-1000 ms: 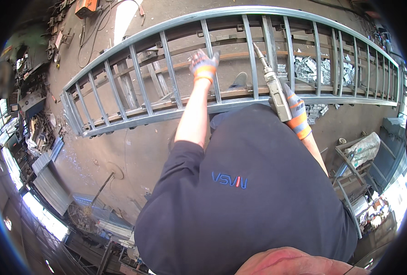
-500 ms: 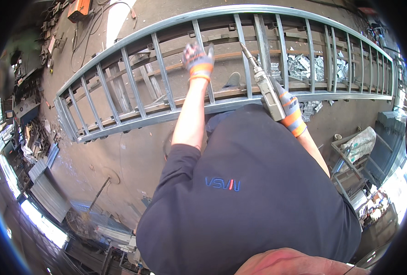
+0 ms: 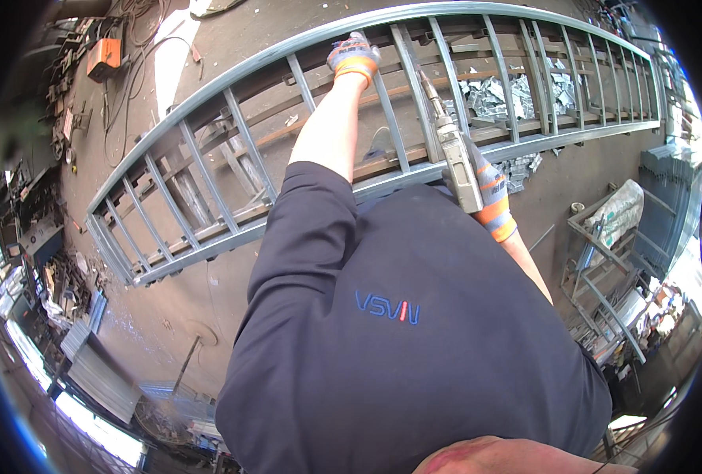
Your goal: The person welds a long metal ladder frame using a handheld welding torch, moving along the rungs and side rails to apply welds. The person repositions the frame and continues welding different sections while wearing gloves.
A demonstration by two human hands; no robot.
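Your right hand (image 3: pixel 491 189) clasps a power tool (image 3: pixel 459 166) over the metal frame (image 3: pixel 525 148); your left hand (image 3: pixel 353 58), grip unclear, is at its far side. Crossbars (image 3: pixel 390 120) already span it; what's left isn't evident.

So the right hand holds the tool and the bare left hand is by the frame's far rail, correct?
Not quite: the left hand isn't bare; the head view shows it in an orange-and-grey glove. The right hand does hold the tool, and the left is by the far rail.
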